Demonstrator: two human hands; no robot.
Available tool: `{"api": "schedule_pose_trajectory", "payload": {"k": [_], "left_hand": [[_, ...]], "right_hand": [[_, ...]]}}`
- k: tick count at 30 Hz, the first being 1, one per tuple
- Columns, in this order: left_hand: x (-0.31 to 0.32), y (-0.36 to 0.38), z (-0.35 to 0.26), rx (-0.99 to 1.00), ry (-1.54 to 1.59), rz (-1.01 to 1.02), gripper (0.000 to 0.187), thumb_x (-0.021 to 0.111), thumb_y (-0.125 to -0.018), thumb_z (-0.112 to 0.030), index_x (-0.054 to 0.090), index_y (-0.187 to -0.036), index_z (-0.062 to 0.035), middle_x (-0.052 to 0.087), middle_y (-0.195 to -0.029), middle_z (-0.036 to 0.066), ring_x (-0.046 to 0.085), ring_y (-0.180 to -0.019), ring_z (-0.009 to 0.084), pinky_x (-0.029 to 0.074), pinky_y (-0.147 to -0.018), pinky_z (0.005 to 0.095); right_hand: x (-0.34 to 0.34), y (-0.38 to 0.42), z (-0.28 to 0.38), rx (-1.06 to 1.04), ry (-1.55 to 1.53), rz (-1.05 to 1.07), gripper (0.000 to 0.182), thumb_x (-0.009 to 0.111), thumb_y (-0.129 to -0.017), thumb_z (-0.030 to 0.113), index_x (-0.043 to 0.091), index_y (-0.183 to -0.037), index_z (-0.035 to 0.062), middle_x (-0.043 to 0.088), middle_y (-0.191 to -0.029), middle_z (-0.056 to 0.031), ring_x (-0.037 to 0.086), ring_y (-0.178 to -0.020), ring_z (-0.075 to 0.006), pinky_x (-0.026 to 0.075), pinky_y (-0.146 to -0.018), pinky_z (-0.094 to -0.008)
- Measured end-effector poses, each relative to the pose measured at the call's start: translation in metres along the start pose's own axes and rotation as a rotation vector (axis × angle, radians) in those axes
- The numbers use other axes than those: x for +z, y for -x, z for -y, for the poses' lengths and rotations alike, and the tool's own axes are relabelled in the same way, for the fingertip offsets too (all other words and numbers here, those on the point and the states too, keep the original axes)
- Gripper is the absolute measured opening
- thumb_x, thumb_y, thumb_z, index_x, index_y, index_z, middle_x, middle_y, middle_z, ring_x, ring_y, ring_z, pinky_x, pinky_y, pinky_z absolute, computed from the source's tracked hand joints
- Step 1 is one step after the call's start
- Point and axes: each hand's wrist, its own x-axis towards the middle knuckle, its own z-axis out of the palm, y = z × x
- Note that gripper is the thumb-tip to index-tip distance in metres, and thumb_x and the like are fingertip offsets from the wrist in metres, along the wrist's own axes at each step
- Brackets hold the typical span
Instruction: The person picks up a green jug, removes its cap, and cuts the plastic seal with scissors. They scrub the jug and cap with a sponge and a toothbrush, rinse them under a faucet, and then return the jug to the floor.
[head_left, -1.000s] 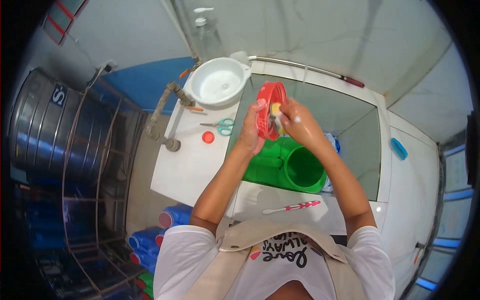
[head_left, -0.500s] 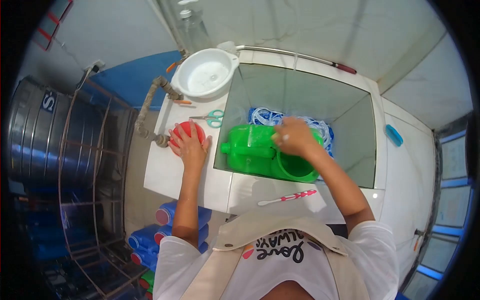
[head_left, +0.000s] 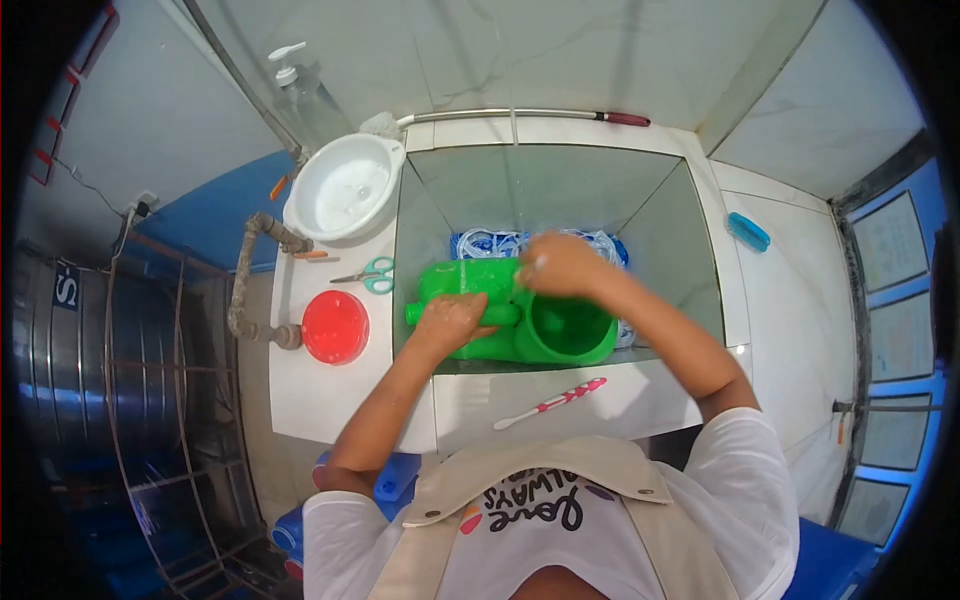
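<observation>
Left hand: fingers clamping the green jug handle, frame centre, in the sink.
Right hand: fingers curling on the rim.
Risk: wet jug slipping, likely bumping the sink wall.

Pale marble-tiled walls surround a white counter; steel tank at left.

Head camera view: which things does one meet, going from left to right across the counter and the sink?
Red lid → scissors → left hand → green container → blue brush.
</observation>
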Motion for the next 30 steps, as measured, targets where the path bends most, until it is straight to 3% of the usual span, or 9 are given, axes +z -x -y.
{"api": "schedule_pose_trajectory", "payload": {"k": [3,6,11,14,16,23,26,28,30], "left_hand": [[-0.003,-0.033,-0.015,-0.09,0.006,-0.13,0.036,0.069,-0.074,-0.036,0.051,-0.079,-0.0047,0.059,-0.065,0.013,0.06,-0.058,0.0295,0.046,-0.051,0.0408],[-0.005,-0.07,-0.032,-0.199,0.058,-0.27,0.036,0.068,-0.075,-0.035,0.052,-0.082,-0.0041,0.059,-0.064,0.014,0.06,-0.057,0.031,0.045,-0.049,0.0415],[-0.002,-0.103,-0.035,-0.333,0.133,-0.274,0.036,0.066,-0.079,-0.034,0.052,-0.088,-0.0013,0.06,-0.066,0.016,0.059,-0.06,0.0344,0.045,-0.052,0.0438],[0.001,-0.116,-0.025,-0.533,0.225,-0.214,0.036,0.063,-0.081,-0.03,0.051,-0.092,0.0015,0.06,-0.071,0.02,0.059,-0.068,0.0387,0.045,-0.059,0.0476],[0.007,-0.124,-0.024,-0.6,0.368,-0.169,0.037,0.06,-0.082,-0.028,0.05,-0.096,0.004,0.06,-0.078,0.025,0.057,-0.076,0.0432,0.044,-0.068,0.0506],[0.0,-0.115,-0.027,-0.657,0.445,-0.11,0.044,0.057,-0.084,-0.031,0.046,-0.096,0.0101,0.058,-0.085,0.033,0.057,-0.083,0.0464,0.045,-0.074,0.0508],[-0.001,-0.113,-0.017,-0.793,0.478,-0.127,0.043,0.053,-0.087,-0.032,0.047,-0.096,0.0095,0.057,-0.086,0.034,0.056,-0.085,0.0473,0.044,-0.074,0.0517],[0.019,-0.1,0.005,-0.854,0.523,-0.127,0.042,0.048,-0.09,-0.033,0.048,-0.095,0.0084,0.059,-0.08,0.031,0.06,-0.073,0.0432,0.046,-0.067,0.0489],[0.01,-0.089,0.005,-0.905,0.606,-0.125,0.042,0.048,-0.091,-0.034,0.048,-0.094,0.0079,0.059,-0.074,0.028,0.061,-0.065,0.0387,0.047,-0.061,0.0462]], "right_hand": [[-0.039,-0.018,-0.085,-0.048,-0.139,0.023,0.033,0.044,-0.081,0.03,0.058,-0.091,0.0015,0.058,-0.091,-0.0161,0.054,-0.085,-0.0319,0.043,-0.076,-0.0382],[-0.064,-0.013,-0.109,0.204,-0.438,-0.148,0.035,0.038,-0.084,0.03,0.054,-0.098,0.0019,0.058,-0.091,-0.014,0.053,-0.085,-0.0258,0.041,-0.077,-0.0377],[-0.031,-0.008,-0.141,0.26,-0.713,-0.837,0.028,0.038,-0.087,0.023,0.05,-0.099,0.0,0.053,-0.092,-0.019,0.05,-0.087,-0.0322,0.038,-0.081,-0.0406],[0.061,-0.024,-0.117,0.19,0.164,-1.211,0.022,0.054,-0.075,0.006,0.05,-0.096,0.0006,0.051,-0.095,-0.0167,0.048,-0.088,-0.034,0.035,-0.083,-0.0477],[0.06,-0.018,-0.049,-0.204,-0.038,-0.72,0.017,0.052,-0.074,0.008,0.049,-0.09,0.0022,0.049,-0.095,-0.0165,0.047,-0.088,-0.035,0.035,-0.079,-0.0464],[0.024,-0.057,-0.114,0.184,-0.002,-1.127,0.018,0.056,-0.07,0.013,0.049,-0.084,0.0046,0.05,-0.086,-0.0149,0.047,-0.082,-0.0333,0.035,-0.071,-0.0447],[0.048,-0.06,-0.076,0.059,-0.153,-1.001,0.021,0.052,-0.071,0.011,0.048,-0.089,0.0023,0.048,-0.09,-0.0182,0.045,-0.083,-0.0354,0.036,-0.073,-0.0457],[0.055,-0.053,-0.052,-0.427,-0.061,-0.735,0.021,0.052,-0.073,0.011,0.049,-0.092,0.0016,0.05,-0.091,-0.0181,0.045,-0.084,-0.037,0.037,-0.075,-0.0463],[0.051,-0.072,-0.065,-0.256,-0.133,-0.831,0.024,0.052,-0.073,0.011,0.049,-0.095,0.001,0.049,-0.092,-0.0187,0.045,-0.086,-0.0366,0.037,-0.077,-0.0464]]}}
